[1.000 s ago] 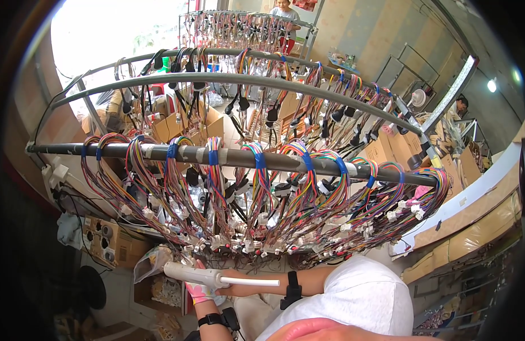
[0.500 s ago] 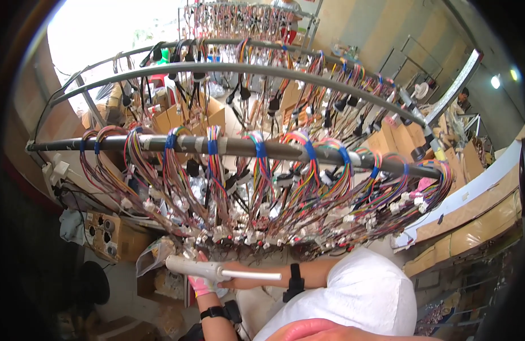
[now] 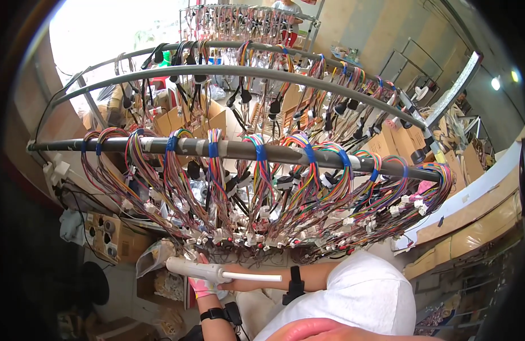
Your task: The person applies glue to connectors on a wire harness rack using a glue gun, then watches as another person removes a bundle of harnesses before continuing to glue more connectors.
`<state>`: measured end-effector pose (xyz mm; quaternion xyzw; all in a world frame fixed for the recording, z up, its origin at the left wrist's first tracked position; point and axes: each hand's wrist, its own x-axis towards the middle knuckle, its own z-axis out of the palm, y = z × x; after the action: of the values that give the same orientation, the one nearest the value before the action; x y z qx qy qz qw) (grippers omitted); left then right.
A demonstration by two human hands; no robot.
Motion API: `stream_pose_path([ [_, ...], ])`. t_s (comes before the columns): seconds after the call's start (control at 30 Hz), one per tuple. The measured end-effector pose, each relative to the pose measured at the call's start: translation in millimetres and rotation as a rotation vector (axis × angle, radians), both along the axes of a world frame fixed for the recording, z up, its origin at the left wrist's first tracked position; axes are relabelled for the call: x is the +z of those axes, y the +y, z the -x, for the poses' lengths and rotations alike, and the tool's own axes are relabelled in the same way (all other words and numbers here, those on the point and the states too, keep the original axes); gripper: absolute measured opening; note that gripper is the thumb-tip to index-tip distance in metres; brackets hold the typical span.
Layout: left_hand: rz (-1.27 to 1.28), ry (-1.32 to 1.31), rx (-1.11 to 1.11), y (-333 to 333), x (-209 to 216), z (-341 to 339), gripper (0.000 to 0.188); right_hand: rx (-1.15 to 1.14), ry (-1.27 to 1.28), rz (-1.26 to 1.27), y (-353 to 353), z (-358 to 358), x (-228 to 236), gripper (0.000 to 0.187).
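Note:
A white glue gun (image 3: 194, 269) with a white stick (image 3: 255, 277) out of its rear lies across the lower middle, its front pointing left. My right hand (image 3: 228, 282) is closed on it, mostly hidden behind its rear end. My left hand (image 3: 202, 287), in a pink patterned glove, is just under and behind the gun. One of its fingertips shows above the gun, but the other fingers are hidden, so what it holds cannot be made out. White connectors (image 3: 189, 253) on hanging wires come down right by the fingertip.
Bundles of coloured wires (image 3: 262, 176), tied with blue tape, hang from a curved grey rail (image 3: 234, 149). Behind it run more rails with cables. Cardboard boxes (image 3: 117, 237) and a clear plastic bag (image 3: 155, 257) are at the left. A person (image 3: 288, 23) stands far back.
Both hands and the glue gun keep nearly the same place. The view has tilted slightly, so the rails and the person at the back appear a little lower.

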<state>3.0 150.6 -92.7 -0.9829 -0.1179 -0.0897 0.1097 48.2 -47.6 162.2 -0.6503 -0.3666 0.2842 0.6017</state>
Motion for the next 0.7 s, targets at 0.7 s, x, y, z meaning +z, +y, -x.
stream_pose_path([
  [0.7,1.196,-0.899,-0.489,-5.1,-9.5,-28.1,0.037,0.016,-0.131,-0.017,0.9,-4.1,9.1,0.054],
])
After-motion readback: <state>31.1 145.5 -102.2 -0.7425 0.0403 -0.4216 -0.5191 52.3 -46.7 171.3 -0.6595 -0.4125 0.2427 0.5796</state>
